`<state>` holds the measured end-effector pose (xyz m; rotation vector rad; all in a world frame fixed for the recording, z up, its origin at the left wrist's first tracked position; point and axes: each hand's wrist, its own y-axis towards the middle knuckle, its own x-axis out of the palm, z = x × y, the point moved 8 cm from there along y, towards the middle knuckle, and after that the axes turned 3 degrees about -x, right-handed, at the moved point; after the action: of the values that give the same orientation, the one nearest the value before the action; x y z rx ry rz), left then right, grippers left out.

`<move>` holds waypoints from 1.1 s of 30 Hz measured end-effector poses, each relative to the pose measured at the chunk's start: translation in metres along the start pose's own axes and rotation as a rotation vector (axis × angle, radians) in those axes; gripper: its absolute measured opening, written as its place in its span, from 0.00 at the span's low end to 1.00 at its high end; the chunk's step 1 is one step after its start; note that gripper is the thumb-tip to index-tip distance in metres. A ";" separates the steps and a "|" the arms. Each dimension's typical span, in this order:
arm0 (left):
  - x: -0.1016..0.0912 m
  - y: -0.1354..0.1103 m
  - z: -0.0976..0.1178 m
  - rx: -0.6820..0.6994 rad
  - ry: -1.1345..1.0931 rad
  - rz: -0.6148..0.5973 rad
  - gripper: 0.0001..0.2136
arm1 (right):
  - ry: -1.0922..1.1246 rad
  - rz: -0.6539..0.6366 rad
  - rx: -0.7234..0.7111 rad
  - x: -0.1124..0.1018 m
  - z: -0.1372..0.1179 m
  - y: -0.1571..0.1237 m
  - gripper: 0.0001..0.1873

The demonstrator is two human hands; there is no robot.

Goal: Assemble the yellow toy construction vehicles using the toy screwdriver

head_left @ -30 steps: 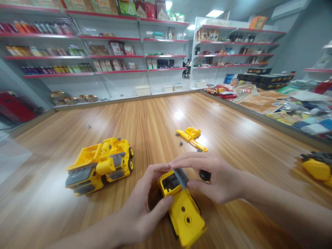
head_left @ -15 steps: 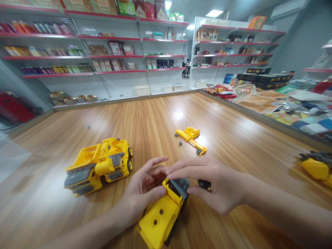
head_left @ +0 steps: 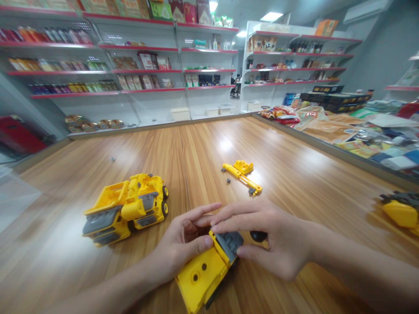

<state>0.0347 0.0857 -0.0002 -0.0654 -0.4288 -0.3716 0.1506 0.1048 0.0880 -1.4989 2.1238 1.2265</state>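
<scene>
Both my hands hold a yellow toy truck body (head_left: 200, 277) low over the wooden table (head_left: 203, 148). My left hand (head_left: 183, 242) grips its side with thumb on top. My right hand (head_left: 265, 237) pinches a grey part (head_left: 229, 241) at the truck body's front end. A small black piece (head_left: 259, 236) shows just under my right hand's fingers. To the left stands a complete yellow toy loader (head_left: 126, 208) with a grey scoop. A yellow crane arm piece (head_left: 242, 172) lies farther back, with small dark screws beside it.
Another yellow and grey toy vehicle (head_left: 399, 210) sits at the table's right edge. Packaged goods (head_left: 347, 126) cover the counter on the right. Shop shelves (head_left: 131, 65) with red rails line the back wall. A tiny dark screw (head_left: 112, 159) lies far left on the table.
The truck body has been turned from pointing toward me to lying tilted toward the lower left. My hands shifted slightly lower with it; the other toys have not moved.
</scene>
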 end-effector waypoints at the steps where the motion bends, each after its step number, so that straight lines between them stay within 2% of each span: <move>1: 0.000 0.000 0.000 -0.002 0.006 0.001 0.26 | 0.000 0.003 0.000 0.000 0.000 0.000 0.32; 7: 0.000 -0.001 0.002 -0.011 0.076 -0.007 0.22 | 0.002 0.010 -0.015 0.004 -0.002 0.000 0.28; 16: -0.001 -0.002 0.003 0.006 0.119 -0.008 0.23 | 0.008 -0.011 0.048 0.001 0.001 0.001 0.24; 18: -0.010 -0.004 0.011 0.092 0.152 0.086 0.22 | -0.052 -0.001 0.083 -0.002 0.003 0.000 0.22; 21: -0.033 -0.018 0.033 0.351 0.308 0.385 0.17 | -0.209 0.026 0.192 -0.008 0.014 -0.003 0.20; 23: -0.038 -0.032 0.046 0.502 0.485 0.560 0.15 | -0.307 0.079 0.285 -0.013 0.024 -0.006 0.18; 24: -0.035 -0.037 0.050 0.550 0.594 0.602 0.16 | -0.347 0.115 0.335 -0.016 0.029 -0.008 0.17; 26: -0.019 -0.041 0.053 0.594 0.828 0.579 0.19 | -0.395 0.176 0.414 -0.018 0.035 -0.011 0.19; 29: 0.006 -0.036 0.048 0.572 1.108 0.420 0.26 | -0.356 0.181 0.422 -0.011 0.036 -0.011 0.28; 31: 0.015 -0.032 0.046 0.550 1.200 0.356 0.26 | -0.284 0.143 0.384 -0.004 0.033 -0.009 0.29; 33: 0.017 -0.028 0.046 0.536 1.219 0.327 0.24 | -0.233 0.102 0.348 0.003 0.030 -0.008 0.25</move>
<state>0.0206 0.0599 0.0484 0.5877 0.6955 0.0773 0.1490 0.1251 0.0640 -1.0597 2.1398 0.9462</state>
